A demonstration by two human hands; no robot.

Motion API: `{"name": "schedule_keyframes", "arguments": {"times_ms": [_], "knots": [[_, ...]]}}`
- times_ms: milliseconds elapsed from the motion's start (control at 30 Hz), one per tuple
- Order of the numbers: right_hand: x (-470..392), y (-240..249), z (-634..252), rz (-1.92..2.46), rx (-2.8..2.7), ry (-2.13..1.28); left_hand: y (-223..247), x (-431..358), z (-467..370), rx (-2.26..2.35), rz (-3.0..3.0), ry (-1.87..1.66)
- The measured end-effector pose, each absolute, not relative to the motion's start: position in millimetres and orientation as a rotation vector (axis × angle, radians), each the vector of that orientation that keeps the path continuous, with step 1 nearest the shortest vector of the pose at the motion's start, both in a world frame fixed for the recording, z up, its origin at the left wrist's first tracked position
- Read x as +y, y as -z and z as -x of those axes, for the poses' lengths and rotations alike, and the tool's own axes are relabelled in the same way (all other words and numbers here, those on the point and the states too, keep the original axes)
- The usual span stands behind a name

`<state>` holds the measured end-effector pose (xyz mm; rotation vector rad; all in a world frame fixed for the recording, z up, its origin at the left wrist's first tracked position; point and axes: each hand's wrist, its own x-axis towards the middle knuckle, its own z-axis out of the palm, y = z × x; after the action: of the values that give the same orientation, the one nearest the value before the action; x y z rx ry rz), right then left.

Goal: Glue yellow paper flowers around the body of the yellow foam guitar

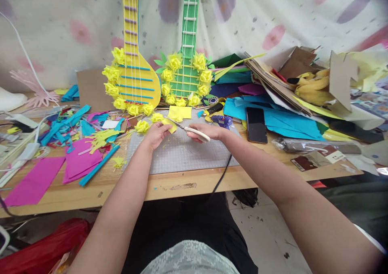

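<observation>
Over the grey cutting mat (188, 161), my left hand (158, 135) pinches a small piece of yellow paper (170, 126). My right hand (205, 131) is closed on white-handled scissors (198, 134), whose blades point left and meet the yellow piece. Just behind the hands lies a yellow paper rectangle (180, 112). Loose yellow paper flowers (141, 126) sit beside my left hand. A yellow paper instrument (138, 80) and a green one (187, 74), both trimmed with yellow flowers, stand upright at the back.
A purple glue gun (222, 121) and a black phone (256, 124) lie right of the mat. Blue sheets (291, 120) and cardboard (281, 84) pile up at the back right. Magenta paper (36, 181), scraps and a power strip (21, 157) cover the left side.
</observation>
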<state>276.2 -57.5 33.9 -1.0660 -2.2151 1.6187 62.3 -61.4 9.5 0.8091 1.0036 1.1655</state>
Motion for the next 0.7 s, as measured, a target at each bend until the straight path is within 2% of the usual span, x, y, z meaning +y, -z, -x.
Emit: {"name": "schedule_keyframes", "arguments": {"times_ms": [700], "knots": [[-58.2, -28.5, -277.9, 1.11, -2.069, -1.69, -7.0, -60.0, -58.5, 0.974, -0.81, -1.133]]}}
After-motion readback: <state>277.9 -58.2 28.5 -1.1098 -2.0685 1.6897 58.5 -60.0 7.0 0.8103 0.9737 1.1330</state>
